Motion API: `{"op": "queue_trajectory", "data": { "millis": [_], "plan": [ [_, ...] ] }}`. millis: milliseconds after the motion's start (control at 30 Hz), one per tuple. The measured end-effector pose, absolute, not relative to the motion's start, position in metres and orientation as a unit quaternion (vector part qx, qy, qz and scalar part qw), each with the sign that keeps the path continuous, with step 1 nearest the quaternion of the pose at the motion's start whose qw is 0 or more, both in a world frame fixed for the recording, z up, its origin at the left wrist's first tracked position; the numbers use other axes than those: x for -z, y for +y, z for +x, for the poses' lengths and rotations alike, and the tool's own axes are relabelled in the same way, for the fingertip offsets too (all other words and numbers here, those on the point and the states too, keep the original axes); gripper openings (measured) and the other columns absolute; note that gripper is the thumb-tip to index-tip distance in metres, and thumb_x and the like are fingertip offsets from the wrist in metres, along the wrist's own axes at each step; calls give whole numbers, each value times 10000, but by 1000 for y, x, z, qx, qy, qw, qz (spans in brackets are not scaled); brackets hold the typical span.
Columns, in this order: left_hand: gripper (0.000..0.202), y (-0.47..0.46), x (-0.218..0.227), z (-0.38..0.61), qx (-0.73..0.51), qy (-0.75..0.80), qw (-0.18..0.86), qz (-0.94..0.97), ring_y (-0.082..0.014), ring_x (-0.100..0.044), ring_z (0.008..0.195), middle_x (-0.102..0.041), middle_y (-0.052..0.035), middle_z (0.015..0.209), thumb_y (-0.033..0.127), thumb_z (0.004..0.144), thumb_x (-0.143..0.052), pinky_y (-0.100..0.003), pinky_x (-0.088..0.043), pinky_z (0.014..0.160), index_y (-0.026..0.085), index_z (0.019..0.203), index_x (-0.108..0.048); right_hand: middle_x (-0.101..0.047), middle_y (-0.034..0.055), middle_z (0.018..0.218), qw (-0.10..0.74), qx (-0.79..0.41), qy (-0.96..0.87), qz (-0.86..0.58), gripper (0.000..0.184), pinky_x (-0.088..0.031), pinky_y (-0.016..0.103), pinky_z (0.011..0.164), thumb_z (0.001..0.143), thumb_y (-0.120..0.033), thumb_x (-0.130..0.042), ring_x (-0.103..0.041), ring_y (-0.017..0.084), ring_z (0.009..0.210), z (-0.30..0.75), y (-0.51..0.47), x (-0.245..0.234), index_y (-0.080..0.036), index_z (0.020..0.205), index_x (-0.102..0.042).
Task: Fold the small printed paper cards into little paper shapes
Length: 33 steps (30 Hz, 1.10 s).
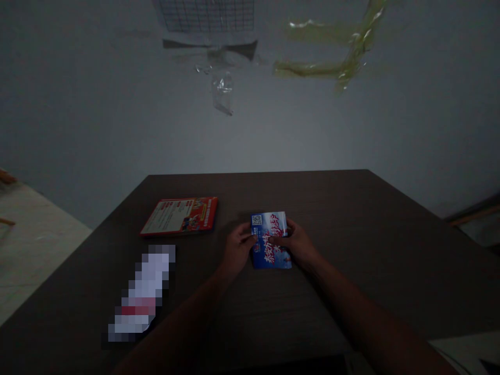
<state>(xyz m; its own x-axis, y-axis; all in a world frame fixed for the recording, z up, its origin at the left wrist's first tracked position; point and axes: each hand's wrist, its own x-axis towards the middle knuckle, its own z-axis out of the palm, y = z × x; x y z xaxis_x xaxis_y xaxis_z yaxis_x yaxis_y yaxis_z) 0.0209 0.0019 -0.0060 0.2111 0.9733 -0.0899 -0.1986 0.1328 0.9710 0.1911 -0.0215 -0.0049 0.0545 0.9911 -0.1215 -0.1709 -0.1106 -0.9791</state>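
A small blue and white packet with red lettering lies on the dark wooden table, near its middle. My left hand grips the packet's left edge, thumb on top. My right hand holds the right edge, with fingers curled over the printed face. Both forearms reach in from the bottom of the view.
A flat red and white booklet lies to the left, further back. A white item with a red band, blurred out, lies at the front left. A grey wall with tape remnants stands behind the table.
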Motion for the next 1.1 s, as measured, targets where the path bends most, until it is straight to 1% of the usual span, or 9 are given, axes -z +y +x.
{"op": "queue_trajectory", "data": {
  "millis": [133,233,367,533,633,833,967,1100],
  "plan": [
    [465,2,8,20,-468,416,622,470,-220,-669,738,-712,-92,880,217,641,-711,-319,-512,668,129,1076,-573,-685,21,755,529,-553,-410,-496,543,-499,268,509,517,-224,-813,-616,152,546,190,-22,3,-181,1001,-569],
    [475,3,10,20,-463,413,626,472,-218,-671,737,-712,-91,899,220,647,-707,-313,-513,656,137,1092,-565,-689,15,747,535,-562,-400,-488,559,-508,275,527,493,-219,-822,-621,153,553,189,-22,2,-181,991,-571],
    [443,3,9,20,-465,413,621,478,-207,-671,720,-718,-75,863,214,649,-705,-298,-511,644,140,1066,-574,-692,8,742,534,-566,-392,-491,557,-517,280,546,479,-196,-819,-620,147,550,189,-22,0,-187,979,-573],
    [441,3,9,20,-470,407,621,477,-222,-672,779,-714,-81,887,217,649,-709,-303,-510,670,140,1063,-580,-688,7,725,526,-563,-397,-499,531,-495,263,501,498,-218,-812,-599,135,504,190,-23,-1,-191,973,-574],
    [419,3,9,20,-468,411,618,479,-222,-672,774,-715,-77,884,206,654,-695,-305,-511,670,144,1053,-584,-683,3,706,525,-558,-395,-507,543,-492,265,494,490,-221,-817,-590,132,487,190,-23,1,-187,974,-572],
    [428,2,6,22,-470,412,626,467,-214,-670,745,-715,-77,866,202,648,-692,-309,-510,675,132,1055,-577,-686,16,756,536,-558,-404,-488,554,-515,285,549,490,-216,-822,-627,161,586,190,-21,3,-180,980,-566],
    [418,2,6,22,-476,410,620,470,-210,-667,745,-712,-75,869,201,641,-696,-306,-508,680,133,1040,-591,-676,-2,717,525,-548,-403,-512,544,-498,264,506,498,-213,-811,-598,137,514,190,-23,1,-188,983,-565],
    [390,2,6,21,-474,407,620,475,-201,-664,735,-713,-67,855,198,653,-683,-297,-506,668,142,1029,-596,-676,-7,720,521,-547,-404,-515,532,-495,255,500,504,-196,-799,-591,127,505,190,-24,0,-195,982,-567]
  ]
}}
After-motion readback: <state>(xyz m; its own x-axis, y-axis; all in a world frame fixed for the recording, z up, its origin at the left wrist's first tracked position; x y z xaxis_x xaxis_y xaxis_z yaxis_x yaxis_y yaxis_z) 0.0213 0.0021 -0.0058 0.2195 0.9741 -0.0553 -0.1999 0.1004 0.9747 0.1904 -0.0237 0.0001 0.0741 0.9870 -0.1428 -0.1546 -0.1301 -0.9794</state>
